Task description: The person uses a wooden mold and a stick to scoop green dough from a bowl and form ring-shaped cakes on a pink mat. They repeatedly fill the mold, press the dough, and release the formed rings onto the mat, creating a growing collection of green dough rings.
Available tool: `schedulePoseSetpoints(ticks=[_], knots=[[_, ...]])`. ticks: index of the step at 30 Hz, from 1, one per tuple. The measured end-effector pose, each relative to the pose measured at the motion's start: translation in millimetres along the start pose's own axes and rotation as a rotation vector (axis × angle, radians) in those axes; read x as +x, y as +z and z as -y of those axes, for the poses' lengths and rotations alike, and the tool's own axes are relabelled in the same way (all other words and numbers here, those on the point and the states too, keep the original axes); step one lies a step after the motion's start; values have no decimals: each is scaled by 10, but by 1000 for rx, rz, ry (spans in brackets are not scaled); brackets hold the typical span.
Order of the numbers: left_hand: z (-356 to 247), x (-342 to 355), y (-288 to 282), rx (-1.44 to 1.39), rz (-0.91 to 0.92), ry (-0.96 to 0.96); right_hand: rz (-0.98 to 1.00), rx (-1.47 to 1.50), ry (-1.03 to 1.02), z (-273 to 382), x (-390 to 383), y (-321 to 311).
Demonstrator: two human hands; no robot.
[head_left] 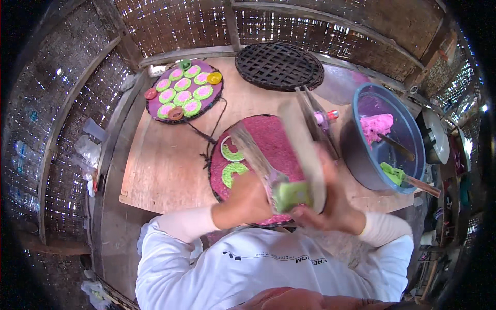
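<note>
My left hand (245, 201) is wrapped round a rough wooden bar (253, 150). My right hand (336, 199) grips a pale, flat wooden board (302, 147), blurred by motion. Between them, close to my chest, is a lump of green dough (294, 196) that seems to sit in a clear sleeve; whether bar and board are joined cannot be made out. Beneath lies a round tray with a pink-red lining (263, 132). On its left part are a white ring (223, 150) with a green dough strand inside and a curved green dough strand (232, 173).
A purple-lined round tray (155, 106) holds several green-and-pink rounds and small coloured rings at the far left. Behind stands a dark woven tray (279, 64). Right of my hands are wooden bars with pink dough (321, 120) and a blue-grey tub (356, 160) with pink and green dough.
</note>
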State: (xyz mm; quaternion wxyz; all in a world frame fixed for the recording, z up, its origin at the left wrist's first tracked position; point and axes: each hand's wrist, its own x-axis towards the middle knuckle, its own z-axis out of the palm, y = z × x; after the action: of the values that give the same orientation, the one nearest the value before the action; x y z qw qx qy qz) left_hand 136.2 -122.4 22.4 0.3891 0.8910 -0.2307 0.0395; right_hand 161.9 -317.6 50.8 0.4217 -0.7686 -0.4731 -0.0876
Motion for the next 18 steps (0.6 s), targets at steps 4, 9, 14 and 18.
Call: schedulePoseSetpoints(ticks=[4, 9, 14, 18], knots=[[443, -219, 283, -175, 110, -107, 36, 141, 293, 26, -51, 461], [1002, 77, 83, -327, 30, -132, 163, 630, 832, -376, 194, 461], [1307, 666, -980, -517, 331, 114, 339, 1029, 926, -703, 443, 116], [1502, 1317, -1372, -1403, -292, 506, 373, 954, 822, -982, 804, 114]])
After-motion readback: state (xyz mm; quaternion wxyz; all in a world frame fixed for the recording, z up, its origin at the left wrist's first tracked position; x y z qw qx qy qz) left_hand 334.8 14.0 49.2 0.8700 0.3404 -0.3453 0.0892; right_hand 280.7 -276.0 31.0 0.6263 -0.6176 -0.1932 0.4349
